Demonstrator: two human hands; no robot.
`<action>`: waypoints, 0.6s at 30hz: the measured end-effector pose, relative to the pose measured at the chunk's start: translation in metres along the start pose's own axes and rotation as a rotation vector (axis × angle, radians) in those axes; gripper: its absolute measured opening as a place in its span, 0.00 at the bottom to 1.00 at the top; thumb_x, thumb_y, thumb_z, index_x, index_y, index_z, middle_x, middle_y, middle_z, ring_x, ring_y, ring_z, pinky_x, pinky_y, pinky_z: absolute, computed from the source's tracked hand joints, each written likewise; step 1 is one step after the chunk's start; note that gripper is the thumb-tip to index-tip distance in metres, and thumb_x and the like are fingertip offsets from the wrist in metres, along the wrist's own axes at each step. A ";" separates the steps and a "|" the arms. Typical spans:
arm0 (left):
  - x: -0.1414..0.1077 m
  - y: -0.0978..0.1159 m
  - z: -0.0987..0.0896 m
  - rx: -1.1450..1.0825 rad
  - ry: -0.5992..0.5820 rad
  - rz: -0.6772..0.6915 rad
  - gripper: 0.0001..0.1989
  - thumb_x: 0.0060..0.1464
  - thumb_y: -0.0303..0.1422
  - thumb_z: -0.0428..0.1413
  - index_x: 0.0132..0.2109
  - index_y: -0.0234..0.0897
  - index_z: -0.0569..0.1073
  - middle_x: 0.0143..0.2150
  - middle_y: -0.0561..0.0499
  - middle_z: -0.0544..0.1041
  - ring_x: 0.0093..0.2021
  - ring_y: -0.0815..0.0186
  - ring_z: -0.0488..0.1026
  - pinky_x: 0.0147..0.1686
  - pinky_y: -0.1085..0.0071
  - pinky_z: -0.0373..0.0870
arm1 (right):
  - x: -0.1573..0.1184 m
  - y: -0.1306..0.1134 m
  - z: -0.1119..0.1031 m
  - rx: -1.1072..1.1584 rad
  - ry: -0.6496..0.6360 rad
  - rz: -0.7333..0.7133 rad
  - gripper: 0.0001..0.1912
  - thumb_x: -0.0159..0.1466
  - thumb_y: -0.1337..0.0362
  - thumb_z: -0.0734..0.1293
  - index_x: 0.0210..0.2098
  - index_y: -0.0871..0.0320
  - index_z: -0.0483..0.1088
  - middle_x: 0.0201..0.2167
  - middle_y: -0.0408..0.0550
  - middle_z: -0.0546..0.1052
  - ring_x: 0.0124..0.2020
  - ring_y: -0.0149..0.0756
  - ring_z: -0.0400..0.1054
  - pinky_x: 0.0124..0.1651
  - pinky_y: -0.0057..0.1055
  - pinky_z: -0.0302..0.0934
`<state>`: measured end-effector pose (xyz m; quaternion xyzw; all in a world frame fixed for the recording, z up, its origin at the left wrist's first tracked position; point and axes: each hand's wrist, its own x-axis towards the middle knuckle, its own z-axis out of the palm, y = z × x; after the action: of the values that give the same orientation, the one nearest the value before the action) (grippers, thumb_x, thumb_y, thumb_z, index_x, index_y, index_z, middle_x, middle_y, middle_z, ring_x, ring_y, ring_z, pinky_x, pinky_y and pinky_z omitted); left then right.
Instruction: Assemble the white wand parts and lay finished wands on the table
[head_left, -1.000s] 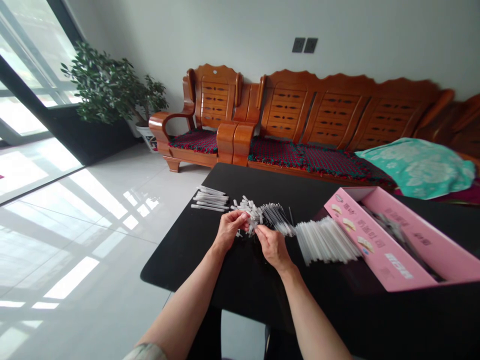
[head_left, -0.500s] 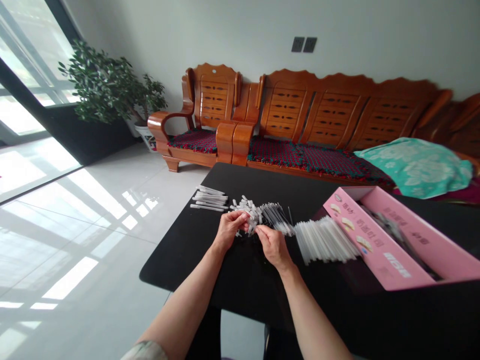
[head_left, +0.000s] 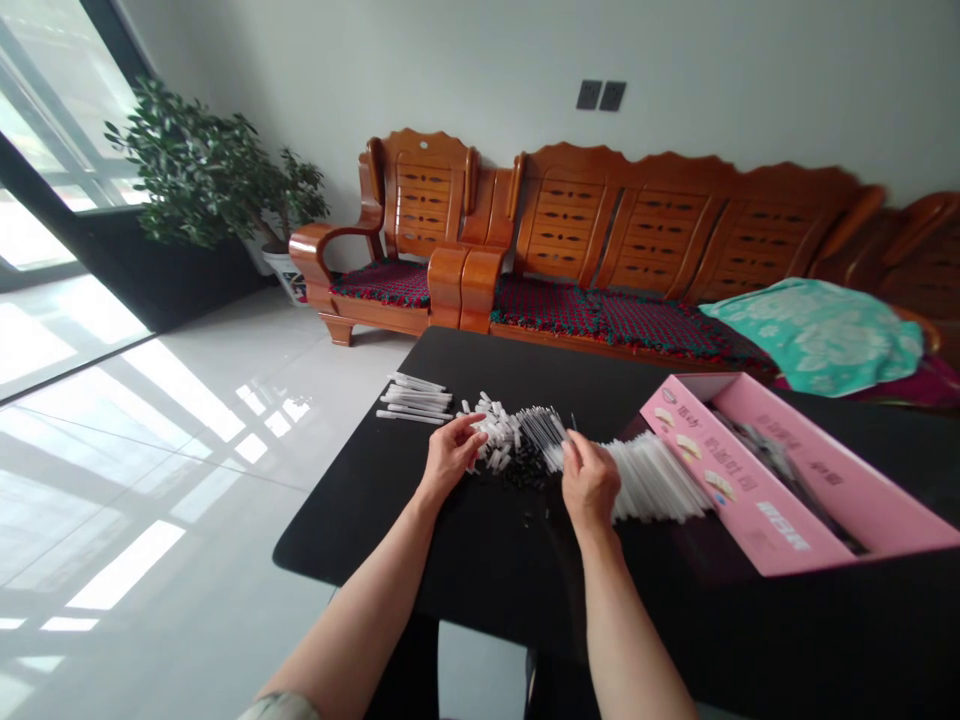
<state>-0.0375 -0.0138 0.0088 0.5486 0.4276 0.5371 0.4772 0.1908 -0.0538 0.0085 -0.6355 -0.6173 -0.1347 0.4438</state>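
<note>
My left hand (head_left: 452, 455) is at the left edge of a pile of white pen caps (head_left: 495, 425), its index finger stretched out and apart from the thumb. I see nothing held in it. My right hand (head_left: 590, 485) has thumb and index finger closed at the lower end of a lone dark pen refill (head_left: 574, 421). Beside it fan out several more thin pen refills (head_left: 541, 425). White translucent pen barrels (head_left: 660, 480) lie partly behind the right hand. Small black pen parts (head_left: 525, 470) are heaped between the hands.
White pens (head_left: 416, 397) lie in a row on the black table (head_left: 465, 560). A pink box (head_left: 757, 490) stands at the right. Beyond are a wooden sofa (head_left: 570, 215) with a turquoise cloth (head_left: 825, 335) and a potted plant (head_left: 217, 180).
My hands have moved apart. The right hand went rightward from the cap pile to the refills; the left hand's fingers have parted. The black parts are now uncovered.
</note>
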 end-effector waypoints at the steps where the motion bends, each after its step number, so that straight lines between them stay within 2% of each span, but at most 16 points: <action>1: -0.001 -0.002 0.000 0.056 0.022 0.018 0.19 0.51 0.42 0.63 0.45 0.35 0.78 0.21 0.56 0.70 0.18 0.72 0.64 0.19 0.77 0.59 | 0.001 0.010 -0.005 -0.057 0.067 0.056 0.18 0.69 0.59 0.59 0.41 0.63 0.78 0.31 0.56 0.79 0.33 0.42 0.70 0.40 0.35 0.59; 5: -0.001 -0.009 0.000 0.282 0.129 0.085 0.08 0.50 0.38 0.63 0.35 0.38 0.77 0.23 0.56 0.72 0.22 0.71 0.67 0.24 0.76 0.61 | 0.004 0.054 -0.026 -0.312 0.208 0.204 0.16 0.64 0.59 0.62 0.34 0.61 0.79 0.26 0.56 0.77 0.29 0.44 0.65 0.35 0.37 0.52; 8: 0.000 -0.010 0.000 0.374 0.160 0.143 0.05 0.50 0.35 0.63 0.32 0.39 0.78 0.26 0.54 0.75 0.24 0.70 0.68 0.28 0.74 0.63 | 0.003 0.075 -0.035 -0.426 0.245 0.249 0.14 0.61 0.61 0.63 0.32 0.60 0.79 0.24 0.57 0.75 0.30 0.46 0.63 0.36 0.39 0.49; 13: 0.000 -0.006 -0.001 0.460 0.195 0.203 0.03 0.50 0.33 0.63 0.32 0.40 0.79 0.31 0.53 0.75 0.25 0.70 0.68 0.32 0.73 0.65 | 0.000 0.087 -0.036 -0.525 0.297 0.287 0.11 0.58 0.63 0.64 0.30 0.59 0.79 0.24 0.57 0.73 0.34 0.50 0.62 0.37 0.42 0.46; 18: 0.000 -0.006 -0.002 0.481 0.205 0.198 0.04 0.51 0.32 0.62 0.36 0.40 0.79 0.33 0.52 0.75 0.24 0.71 0.68 0.30 0.73 0.65 | -0.002 0.090 -0.033 -0.512 0.331 0.262 0.12 0.58 0.62 0.64 0.32 0.59 0.79 0.26 0.58 0.74 0.35 0.51 0.62 0.36 0.41 0.47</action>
<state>-0.0388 -0.0129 0.0030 0.6282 0.5330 0.5169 0.2326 0.2841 -0.0649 -0.0101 -0.7700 -0.3958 -0.3287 0.3774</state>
